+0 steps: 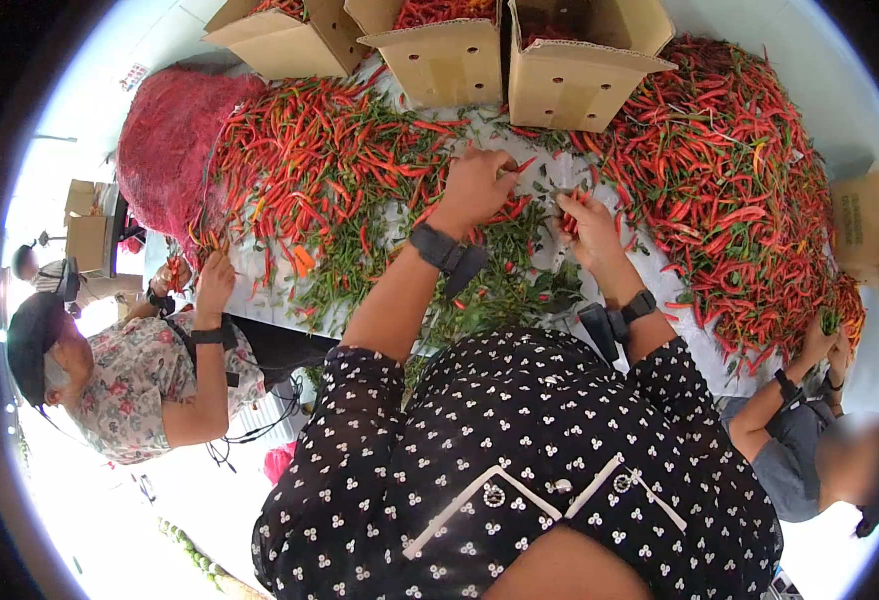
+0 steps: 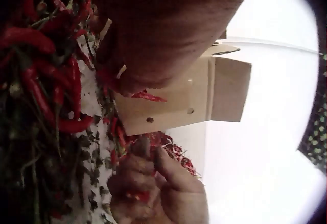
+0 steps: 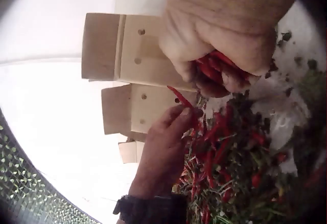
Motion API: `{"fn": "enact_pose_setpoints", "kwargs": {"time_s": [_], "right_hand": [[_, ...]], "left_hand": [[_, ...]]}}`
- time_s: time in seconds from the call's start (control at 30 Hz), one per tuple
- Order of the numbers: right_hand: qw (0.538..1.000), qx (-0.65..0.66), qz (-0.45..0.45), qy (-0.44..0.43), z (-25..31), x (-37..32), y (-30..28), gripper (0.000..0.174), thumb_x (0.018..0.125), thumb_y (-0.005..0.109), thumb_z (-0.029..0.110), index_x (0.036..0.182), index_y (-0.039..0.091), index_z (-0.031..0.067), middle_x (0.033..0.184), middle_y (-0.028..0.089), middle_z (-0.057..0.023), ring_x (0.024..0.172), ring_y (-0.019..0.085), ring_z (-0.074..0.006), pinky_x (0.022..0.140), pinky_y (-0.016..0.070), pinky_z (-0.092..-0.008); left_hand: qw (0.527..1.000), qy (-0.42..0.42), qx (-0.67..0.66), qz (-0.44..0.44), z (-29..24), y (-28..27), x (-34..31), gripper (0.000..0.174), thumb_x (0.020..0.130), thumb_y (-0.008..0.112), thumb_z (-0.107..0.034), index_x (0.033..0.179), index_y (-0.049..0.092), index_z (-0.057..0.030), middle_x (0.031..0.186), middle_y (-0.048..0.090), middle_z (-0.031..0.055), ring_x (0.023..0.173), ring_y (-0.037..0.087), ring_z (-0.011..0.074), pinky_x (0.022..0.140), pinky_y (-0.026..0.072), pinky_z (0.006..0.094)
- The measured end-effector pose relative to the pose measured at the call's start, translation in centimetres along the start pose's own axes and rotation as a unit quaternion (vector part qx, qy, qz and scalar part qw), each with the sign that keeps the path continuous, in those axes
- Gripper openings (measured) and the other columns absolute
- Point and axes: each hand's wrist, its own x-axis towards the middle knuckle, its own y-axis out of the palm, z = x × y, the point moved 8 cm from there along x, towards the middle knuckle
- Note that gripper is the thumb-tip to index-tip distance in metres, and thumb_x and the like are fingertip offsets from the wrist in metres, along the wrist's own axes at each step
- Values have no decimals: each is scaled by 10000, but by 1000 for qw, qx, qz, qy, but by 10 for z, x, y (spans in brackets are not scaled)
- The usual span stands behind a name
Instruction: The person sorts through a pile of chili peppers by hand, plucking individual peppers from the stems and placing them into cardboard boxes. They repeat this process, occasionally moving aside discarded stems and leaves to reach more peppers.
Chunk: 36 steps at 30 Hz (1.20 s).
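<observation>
My left hand [image 1: 473, 186] pinches a single red chili pepper [image 1: 526, 165] between thumb and fingertips over the white-covered table. In the right wrist view that chili [image 3: 180, 96] points up and away from the fingers, near a box wall. Close by on the right, my right hand [image 1: 591, 228] curls round a small bunch of red chilies [image 1: 568, 224]. The bunch [image 3: 212, 67] shows under the curled fingers in the right wrist view. Below both hands lie loose chilies mixed with green stems and leaves [image 1: 504, 265].
Three cardboard boxes [image 1: 559, 90] line the table's far side. Big chili heaps lie left [image 1: 309, 140] and right [image 1: 729, 200], with a red mesh sack [image 1: 164, 150] at the far left. Other people work at the left [image 1: 159, 385] and right [image 1: 789, 440] ends.
</observation>
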Motion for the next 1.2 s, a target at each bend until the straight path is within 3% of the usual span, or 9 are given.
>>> {"fn": "enact_pose_setpoints", "kwargs": {"time_s": [0.13,0.27,0.5,0.6,0.7,1.0,1.07,1.1,1.2], "right_hand": [[994,-42,83,-51,18,-5,44,136,793,631,166,868,553,83,700,544,7,583,513,-75,448,326,-206],[995,-55,59,-64,20,-4,50,135,790,637,159,848,557,66,710,557,3,570,498,-71,460,342,-200],[998,-34,36,-47,19,-10,40,125,789,642,150,821,555,65,677,548,-10,530,489,-83,450,344,-205],[998,-7,47,-40,15,-8,37,127,791,641,151,808,552,63,673,544,-12,534,491,-86,449,342,-210],[999,1,15,-45,18,-11,33,119,797,633,143,799,548,58,671,538,-10,531,485,-88,447,340,-213],[982,-87,55,-158,37,-31,56,146,806,629,161,797,535,50,649,535,-7,524,467,-74,456,349,-215],[986,-30,10,-165,45,-29,40,155,808,627,173,797,534,50,652,537,-9,522,468,-74,457,350,-212],[984,-9,34,-174,43,-18,28,177,817,616,208,791,525,59,652,545,-27,517,478,-91,435,348,-222],[991,118,14,-55,24,-2,6,197,828,597,241,777,515,70,642,547,-47,504,481,-118,403,341,-235]], "left_hand": [[988,-49,-139,43,-19,-13,-22,173,736,612,-183,824,619,-35,729,605,161,682,588,312,623,461,370],[972,-87,-216,42,-18,-20,-36,173,748,596,-175,834,623,-27,749,609,165,686,596,299,621,460,356],[990,-45,-128,40,-20,-21,-51,159,761,577,-168,815,603,-21,697,592,168,658,581,324,605,454,387],[993,-51,-74,78,-22,-14,-52,167,779,546,-158,852,619,-27,698,594,161,637,600,275,582,461,365],[999,16,-32,29,-29,-15,-51,138,769,538,-149,793,604,-30,688,579,176,621,578,328,559,446,403],[986,-120,-11,-116,6,-27,-53,188,727,571,-199,688,606,-18,620,570,178,592,570,339,537,450,421],[984,-144,-96,-33,20,-20,-53,201,728,582,-225,708,630,-31,621,576,164,584,571,331,535,450,407],[974,-150,-142,89,21,-4,-53,213,727,599,-252,714,637,-43,604,575,149,588,575,319,540,452,388],[994,-53,-40,86,-8,-7,-49,195,734,601,-240,746,633,-48,674,588,134,611,580,312,555,453,398]]}}
